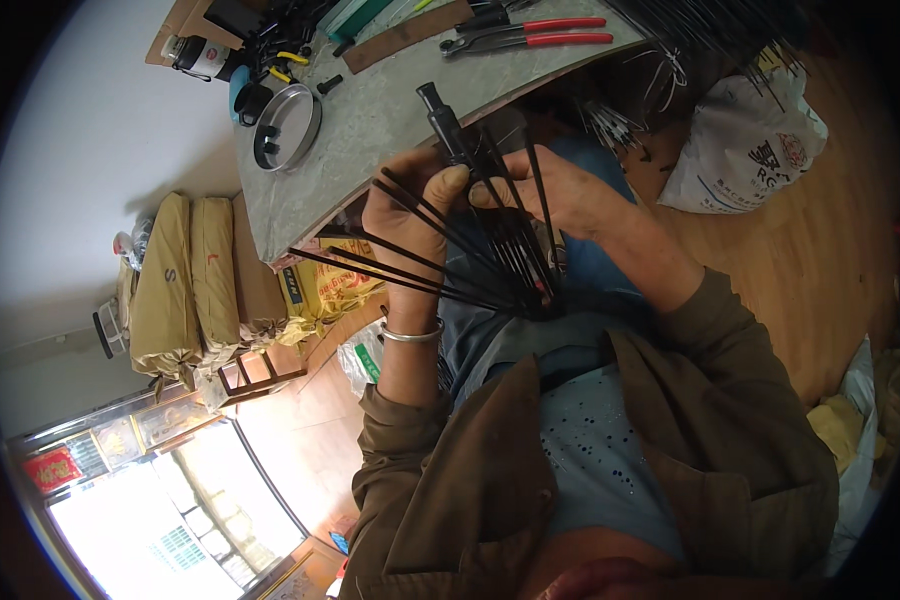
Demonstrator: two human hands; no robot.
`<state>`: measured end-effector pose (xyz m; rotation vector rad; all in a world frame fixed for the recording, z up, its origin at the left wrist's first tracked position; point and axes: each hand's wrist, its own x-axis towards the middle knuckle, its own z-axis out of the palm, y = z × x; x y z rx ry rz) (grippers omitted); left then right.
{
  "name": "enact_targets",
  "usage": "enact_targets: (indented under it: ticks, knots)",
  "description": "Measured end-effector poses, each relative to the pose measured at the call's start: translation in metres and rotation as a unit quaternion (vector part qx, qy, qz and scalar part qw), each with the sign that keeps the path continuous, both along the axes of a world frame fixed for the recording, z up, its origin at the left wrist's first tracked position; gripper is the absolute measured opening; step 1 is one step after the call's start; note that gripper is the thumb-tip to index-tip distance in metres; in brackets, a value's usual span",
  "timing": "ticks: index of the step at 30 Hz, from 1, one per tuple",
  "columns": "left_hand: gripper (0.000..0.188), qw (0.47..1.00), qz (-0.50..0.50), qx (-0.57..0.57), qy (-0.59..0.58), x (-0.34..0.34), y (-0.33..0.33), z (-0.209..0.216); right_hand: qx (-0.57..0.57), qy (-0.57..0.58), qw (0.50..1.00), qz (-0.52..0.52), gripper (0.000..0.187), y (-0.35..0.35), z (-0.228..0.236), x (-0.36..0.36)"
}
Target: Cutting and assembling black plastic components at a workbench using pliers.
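Note:
Over my lap is what looks like a black umbrella frame (446, 122), its tube end tilted up toward the table. Several thin dark ribs (385, 272) fan out from it to the left and down toward my body. My left hand (410, 205), with a silver bangle on the wrist, is closed around the frame just below the tube, thumb on top. From the other side my right hand (560, 190) is closed at the ribs, thumb and fingers pinching close to the left thumb. Whatever small part lies between the fingertips is hidden.
Ahead stands a grey stone-patterned table (380, 125) bearing red-handled pliers (530, 40), a round metal dish (315, 115) and a flask (198, 55). Black rods (720, 30) overhang its right end. A white sack (740, 150) sits on the wooden floor; brown wrapped packages (160, 290) stand left.

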<state>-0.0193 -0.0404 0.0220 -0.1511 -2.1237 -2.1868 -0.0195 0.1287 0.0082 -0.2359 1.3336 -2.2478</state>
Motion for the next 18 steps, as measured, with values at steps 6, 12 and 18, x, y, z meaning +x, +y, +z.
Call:
enact_targets:
  ticks: [6,12,18]
  knots:
    - [0.032,0.988,-0.018,-0.151,0.035,0.015,0.0,0.021,0.049,0.009,0.999,-0.011,0.024,0.002,0.001,0.0]
    - [0.075,0.951,-0.233,0.181,-0.088,0.009,-0.018,0.021,0.072,0.015,0.996,-0.039,0.022,-0.002,-0.011,-0.002]
    - [0.079,0.932,-0.298,0.203,-0.045,0.01,-0.026,0.016,0.052,-0.023,0.997,-0.052,0.022,0.0,-0.006,-0.001]
